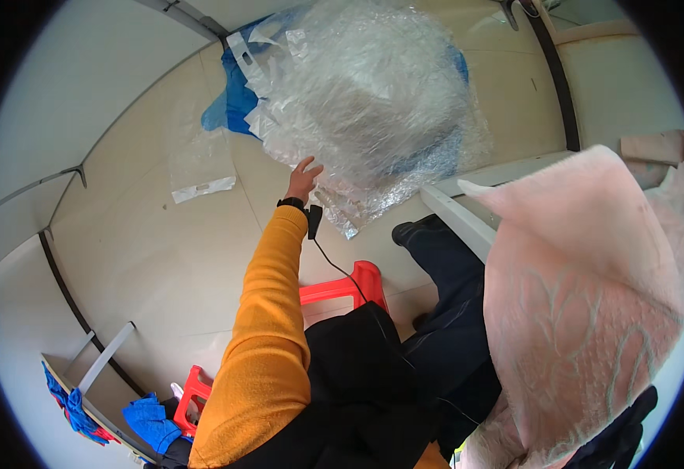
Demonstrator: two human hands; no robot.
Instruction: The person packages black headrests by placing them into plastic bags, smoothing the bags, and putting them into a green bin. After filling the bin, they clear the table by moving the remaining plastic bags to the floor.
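My left hand [303, 181] reaches out over the floor, its fingers spread and nothing held in them. A dark band with a black device [314, 222] and a thin cable sits at that wrist, below the orange sleeve [267, 293]. Just beyond the fingertips lies a big heap of clear plastic bags [373, 86], crinkled and piled on blue plastic sheeting [240, 98]. Whether the fingers touch the heap I cannot tell. My right hand is out of view; only a scrap of orange sleeve shows at the lower edge.
One flat clear bag [201, 160] lies left of the heap. A red plastic stool [367, 281] stands close to my legs, another red stool [193, 391] at lower left. Pink patterned cloth [584, 313] drapes over a white-edged table [467, 223] on the right.
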